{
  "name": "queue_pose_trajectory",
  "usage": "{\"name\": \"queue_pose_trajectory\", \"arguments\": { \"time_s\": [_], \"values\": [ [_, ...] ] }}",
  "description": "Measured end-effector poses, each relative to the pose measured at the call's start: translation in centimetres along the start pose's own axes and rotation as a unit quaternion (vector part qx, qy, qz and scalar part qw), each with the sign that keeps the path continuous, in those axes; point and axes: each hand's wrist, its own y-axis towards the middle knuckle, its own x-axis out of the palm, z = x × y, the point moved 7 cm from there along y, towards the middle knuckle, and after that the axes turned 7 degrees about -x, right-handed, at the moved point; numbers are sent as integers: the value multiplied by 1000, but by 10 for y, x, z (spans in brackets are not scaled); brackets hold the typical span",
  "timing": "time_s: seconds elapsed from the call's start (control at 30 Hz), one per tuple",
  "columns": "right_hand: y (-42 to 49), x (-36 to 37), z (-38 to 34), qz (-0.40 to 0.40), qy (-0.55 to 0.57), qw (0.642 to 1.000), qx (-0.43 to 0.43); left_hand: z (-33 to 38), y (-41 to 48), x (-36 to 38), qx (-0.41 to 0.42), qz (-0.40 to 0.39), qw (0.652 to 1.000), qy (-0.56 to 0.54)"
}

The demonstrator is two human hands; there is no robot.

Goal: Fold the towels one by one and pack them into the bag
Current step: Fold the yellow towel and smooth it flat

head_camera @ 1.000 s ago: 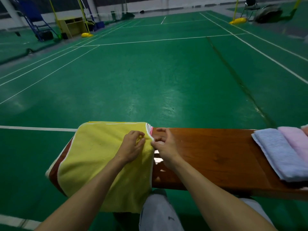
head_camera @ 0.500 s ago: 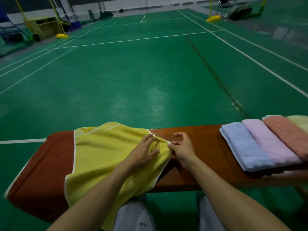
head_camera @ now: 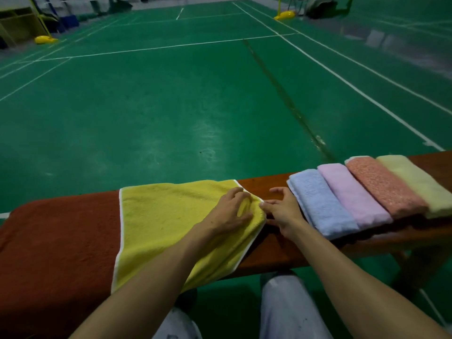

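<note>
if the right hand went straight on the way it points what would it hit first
The yellow towel: the right hand points left at its edge, seemingly touching it, left hand just beyond.

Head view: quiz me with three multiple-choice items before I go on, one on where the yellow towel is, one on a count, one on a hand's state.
1. Where does the yellow towel lie?
A. On the floor
B. Inside a bag
C. On the bench, partly over a red-brown cloth

2. How many folded towels sit in the row on the right?
A. Two
B. Four
C. Six

3. What is the left hand doing?
A. Resting on the yellow towel
B. Holding a bag
C. Hanging beside the bench

Answers:
1 C: its left part overlaps the cloth on the bench top.
2 B: the blue towel, lilac towel, salmon towel and pale yellow towel lie side by side.
3 A: it lies on the towel's right end, with the right hand at the edge beside it.
</note>
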Motion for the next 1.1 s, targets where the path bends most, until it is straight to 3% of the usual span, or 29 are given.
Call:
{"name": "queue_pose_trajectory", "arguments": {
  "time_s": [0.1,0.3,0.8,1.1],
  "values": [
    [-7,18,2,-59,7,998,9,7,-3,-8,39,13,999,23],
    [-24,48,10,-133,16,991,17,11,-19,-21,80,-38,994,67],
    [-54,80,-2,-254,-144,954,-66,-24,-67,-50,42,-61,997,-1],
    [-61,93,-4,-287,-193,936,-68,-63,-78,-74,-72,-11,994,-84]
  ]
}}
